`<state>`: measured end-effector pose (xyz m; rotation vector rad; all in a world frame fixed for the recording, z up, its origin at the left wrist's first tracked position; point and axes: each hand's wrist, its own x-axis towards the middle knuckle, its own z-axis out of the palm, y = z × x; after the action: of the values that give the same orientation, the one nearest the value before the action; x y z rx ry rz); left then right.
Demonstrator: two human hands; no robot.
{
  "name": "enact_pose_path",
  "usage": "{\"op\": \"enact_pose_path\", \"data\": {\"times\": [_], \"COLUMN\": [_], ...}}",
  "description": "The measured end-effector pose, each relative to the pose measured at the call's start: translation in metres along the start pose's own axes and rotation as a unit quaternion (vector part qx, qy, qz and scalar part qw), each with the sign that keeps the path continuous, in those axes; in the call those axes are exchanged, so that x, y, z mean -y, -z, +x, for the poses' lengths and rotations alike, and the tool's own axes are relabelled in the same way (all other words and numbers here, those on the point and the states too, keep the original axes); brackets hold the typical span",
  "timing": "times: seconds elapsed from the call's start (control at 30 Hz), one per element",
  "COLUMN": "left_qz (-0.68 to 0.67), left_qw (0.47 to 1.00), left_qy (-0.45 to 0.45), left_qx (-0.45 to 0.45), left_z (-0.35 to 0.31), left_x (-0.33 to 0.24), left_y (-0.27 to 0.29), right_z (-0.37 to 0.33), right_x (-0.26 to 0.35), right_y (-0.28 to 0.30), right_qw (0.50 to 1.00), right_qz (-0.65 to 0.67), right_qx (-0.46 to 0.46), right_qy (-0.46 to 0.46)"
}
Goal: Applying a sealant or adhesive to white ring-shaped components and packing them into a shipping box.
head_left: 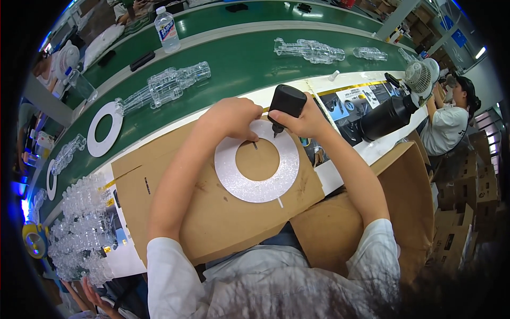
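Observation:
A flat white ring (257, 190) with a speckled surface lies on a sheet of brown cardboard (159, 186) in front of me. My left hand (234, 118) grips the ring's far left part, the thumb reaching over toward the central hole. In my right hand (304, 119) is a black squeeze bottle (288, 100), tipped nozzle down. Its narrow tip points at the ring's far right part; whether it touches the surface I cannot tell. A small white tab sticks out at the ring's near edge.
Beyond the bench runs a green conveyor belt (239, 70) carrying clear plastic parts (166, 87) and another white ring (105, 130). Clear parts are heaped at left (82, 228). At right lie a large black bottle (387, 118), a fan (419, 74) and an open carton (404, 202). A co-worker (449, 125) sits beyond.

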<state>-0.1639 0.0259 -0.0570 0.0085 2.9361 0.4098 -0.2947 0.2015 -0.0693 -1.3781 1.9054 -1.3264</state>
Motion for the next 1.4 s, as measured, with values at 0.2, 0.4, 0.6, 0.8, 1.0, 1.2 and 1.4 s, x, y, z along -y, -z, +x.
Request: {"op": "enact_pose_path", "data": {"times": [0.2,0.4,0.6,0.8,1.0,1.2,1.4], "left_qz": [-0.015,-0.013,-0.012,0.0,-0.006,-0.003,0.004], "left_qw": [0.999,0.999,0.999,1.0,0.999,0.999,1.0], "left_qy": [0.029,0.03,0.035,0.018,0.029,0.03,0.012], "left_qx": [0.037,0.036,0.034,0.013,0.034,0.033,-0.009], "left_z": [-0.003,-0.004,-0.006,-0.003,-0.004,-0.004,-0.004], "left_x": [-0.003,-0.007,-0.007,-0.003,-0.004,-0.004,-0.002], "left_y": [0.005,0.006,0.007,0.003,0.004,0.004,-0.001], "right_z": [0.001,0.004,0.005,0.007,0.007,0.006,0.006], "right_x": [0.007,-0.008,-0.005,-0.005,-0.007,-0.007,-0.011], "right_y": [-0.001,0.008,0.012,0.012,0.01,0.01,0.012], "right_qw": [1.0,0.997,0.994,0.996,0.996,0.997,0.997], "right_qz": [0.019,0.04,0.053,0.019,0.009,0.011,-0.012], "right_qx": [0.012,-0.048,-0.093,-0.075,-0.076,-0.066,-0.069], "right_qy": [-0.01,0.035,0.0,0.047,0.041,0.044,0.038]}}
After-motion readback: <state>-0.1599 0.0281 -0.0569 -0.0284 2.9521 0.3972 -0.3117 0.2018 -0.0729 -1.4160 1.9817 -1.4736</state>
